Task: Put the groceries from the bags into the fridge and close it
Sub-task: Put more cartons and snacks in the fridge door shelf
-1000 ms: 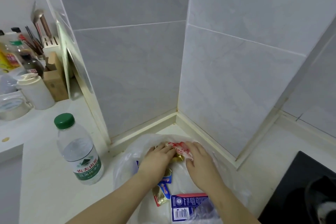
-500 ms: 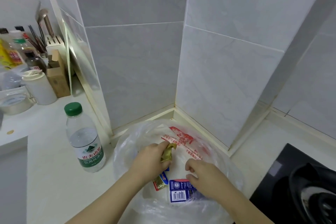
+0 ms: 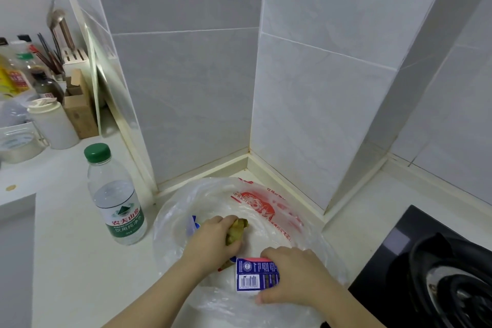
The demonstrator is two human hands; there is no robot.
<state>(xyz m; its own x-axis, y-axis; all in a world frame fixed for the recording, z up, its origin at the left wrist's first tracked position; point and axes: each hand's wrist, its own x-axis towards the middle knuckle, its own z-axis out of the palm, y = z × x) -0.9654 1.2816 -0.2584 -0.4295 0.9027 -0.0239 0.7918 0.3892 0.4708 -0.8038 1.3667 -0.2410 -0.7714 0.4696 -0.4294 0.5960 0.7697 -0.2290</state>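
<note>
— What's on the desk (image 3: pixel 66 261)?
— A clear plastic bag (image 3: pixel 266 208) lies open at six o'clock, with a water bottle (image 3: pixel 117 202) upright at its nine o'clock.
— And the hands?
— In the bag, the right hand (image 3: pixel 295 274) has its fingers clasped round a blue carton (image 3: pixel 255 275) at five o'clock. The left hand (image 3: pixel 213 239) clenches a gold packet (image 3: pixel 237 229) near the middle.

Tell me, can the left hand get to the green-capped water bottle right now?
Probably, for reach: the water bottle stands just left of the plastic bag, only counter between. But the left hand grips gold-green packets, so grasping it looks doubtful.
</note>
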